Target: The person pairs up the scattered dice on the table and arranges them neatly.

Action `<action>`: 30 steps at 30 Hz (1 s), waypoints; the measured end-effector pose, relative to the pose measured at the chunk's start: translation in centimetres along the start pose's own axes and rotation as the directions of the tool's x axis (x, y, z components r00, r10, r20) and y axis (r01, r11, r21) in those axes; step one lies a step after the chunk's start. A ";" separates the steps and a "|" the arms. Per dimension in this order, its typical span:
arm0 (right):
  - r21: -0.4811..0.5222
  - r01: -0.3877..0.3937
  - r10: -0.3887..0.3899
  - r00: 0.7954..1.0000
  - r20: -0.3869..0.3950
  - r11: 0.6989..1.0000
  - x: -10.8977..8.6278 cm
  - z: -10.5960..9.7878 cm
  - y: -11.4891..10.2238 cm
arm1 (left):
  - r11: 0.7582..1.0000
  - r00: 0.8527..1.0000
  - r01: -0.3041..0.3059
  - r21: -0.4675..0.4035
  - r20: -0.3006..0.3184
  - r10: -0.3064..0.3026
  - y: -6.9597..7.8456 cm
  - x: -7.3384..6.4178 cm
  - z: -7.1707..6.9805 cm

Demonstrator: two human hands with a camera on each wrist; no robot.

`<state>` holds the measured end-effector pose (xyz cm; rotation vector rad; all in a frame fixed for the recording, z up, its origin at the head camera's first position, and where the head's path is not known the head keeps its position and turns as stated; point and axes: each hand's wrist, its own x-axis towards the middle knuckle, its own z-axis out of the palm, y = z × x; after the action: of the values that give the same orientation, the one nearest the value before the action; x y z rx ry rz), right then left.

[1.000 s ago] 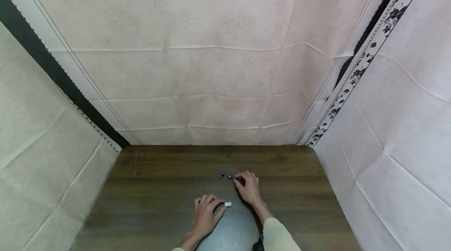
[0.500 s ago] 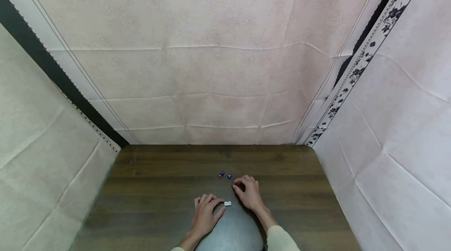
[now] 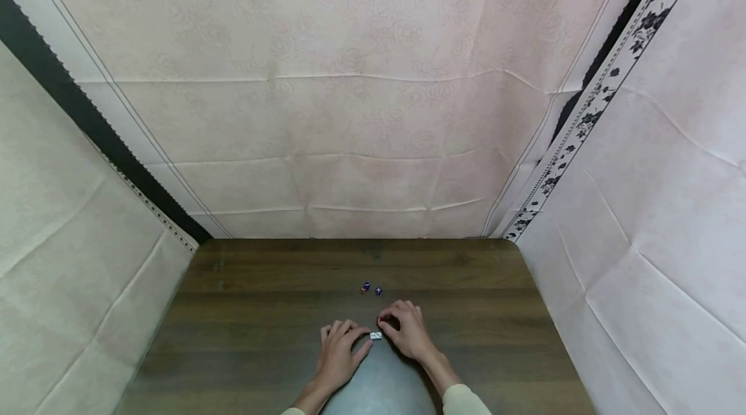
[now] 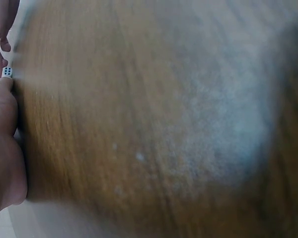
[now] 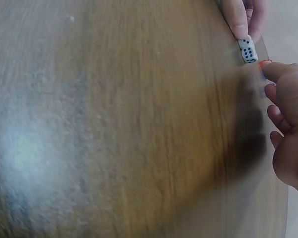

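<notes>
Two white dice (image 3: pixel 375 336) with dark pips sit side by side on the table, one against the other in the right wrist view. My left hand (image 3: pixel 338 353) pinches the near end of this pair between thumb and index finger. Just beyond the pair, my right hand (image 3: pixel 410 332) pinches a red die (image 3: pixel 379 320) between thumb and forefinger, its other fingers curled. That red die shows only as an edge (image 5: pixel 264 63) in the right wrist view, close beside the white dice (image 5: pixel 248 53); the fingertips hide most of it.
Farther back on the wooden table (image 3: pixel 262 311) lie a red die (image 3: pixel 364 290), a blue die (image 3: pixel 367 285) touching or nearly touching it, and another blue die (image 3: pixel 379 291) slightly to the right. Pale patterned cloth (image 3: pixel 350 111) hangs behind the table and along both sides.
My right hand has drawn the red die from beside the blue die back toward the white dice. The left hand and the white dice have stayed in place.
</notes>
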<state>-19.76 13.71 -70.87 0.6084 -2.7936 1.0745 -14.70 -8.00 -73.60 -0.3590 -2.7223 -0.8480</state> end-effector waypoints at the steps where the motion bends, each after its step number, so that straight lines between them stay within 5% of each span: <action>1: -0.004 0.005 -0.005 1.000 0.003 1.000 -0.1 0.1 0.0 | 1.000 1.000 0.000 0.000 0.001 0.000 0.0 0.0 0.0; 30: -0.018 0.079 -0.081 0.993 -0.085 0.997 -0.4 1.2 0.5 | 1.000 0.999 -0.016 -0.015 -0.032 0.015 -0.1 -0.1 0.2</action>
<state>-19.48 13.36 -72.14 0.6511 -2.6779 1.0385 -14.73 -8.01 -73.82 -0.3660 -2.6820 -0.8628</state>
